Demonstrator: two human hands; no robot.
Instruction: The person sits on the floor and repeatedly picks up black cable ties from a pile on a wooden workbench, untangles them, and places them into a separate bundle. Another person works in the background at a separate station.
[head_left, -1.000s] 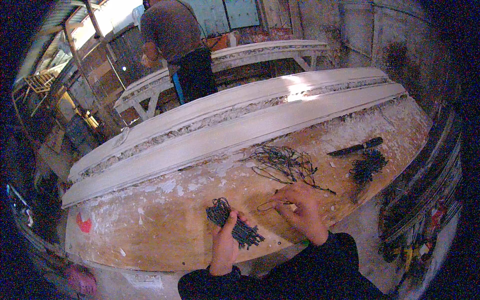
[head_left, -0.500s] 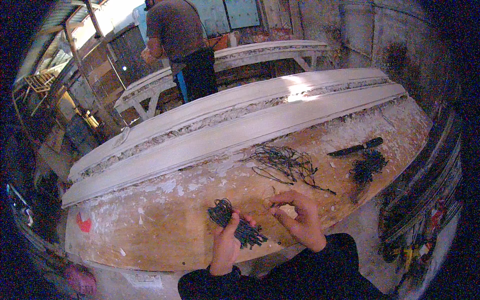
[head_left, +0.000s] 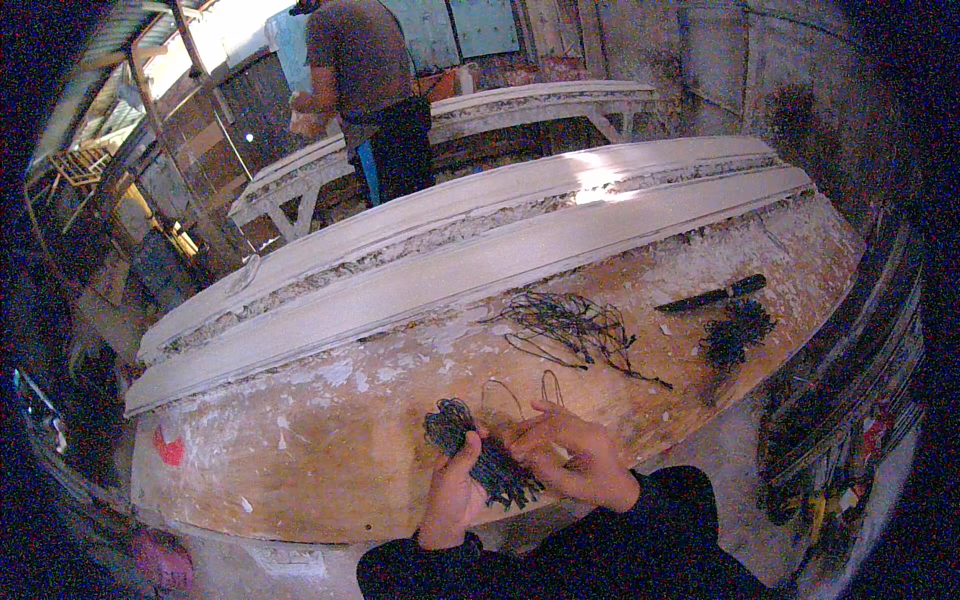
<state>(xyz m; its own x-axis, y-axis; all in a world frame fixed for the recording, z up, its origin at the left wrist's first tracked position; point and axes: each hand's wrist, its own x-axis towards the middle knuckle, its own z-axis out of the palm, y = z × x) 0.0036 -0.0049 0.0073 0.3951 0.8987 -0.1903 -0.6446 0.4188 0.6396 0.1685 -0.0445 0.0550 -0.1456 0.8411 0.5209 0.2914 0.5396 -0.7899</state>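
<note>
My left hand (head_left: pixel 450 490) is wrapped round a bundle of dark looped cords (head_left: pixel 495 470), loops toward the upper left, ends fanned out at the lower right. Close beside it, my right hand (head_left: pixel 585 462) pinches thin dark looped cord (head_left: pixel 551 384) that stands up beyond the fingers; its lower part is hidden by the hand. On the worn wooden board (head_left: pixel 280 470) beyond my hands lies a loose tangle of similar cords (head_left: pixel 575 325). Farther right are a small dark heap of cords (head_left: pixel 738 332) and a dark, knife-like tool (head_left: pixel 715 294).
White, paint-crusted planks (head_left: pixel 450 255) run along the board's far side. Behind them stands a person (head_left: pixel 365 80) near another white bench (head_left: pixel 540 100). A red patch (head_left: pixel 168 447) marks the board's left end. Long stacked pieces (head_left: pixel 850 400) lie below its right edge.
My right hand has moved left and slightly down to the bundle, with cord loops now showing above its fingers. The bundle has shifted slightly right. The person behind has shifted a little.
</note>
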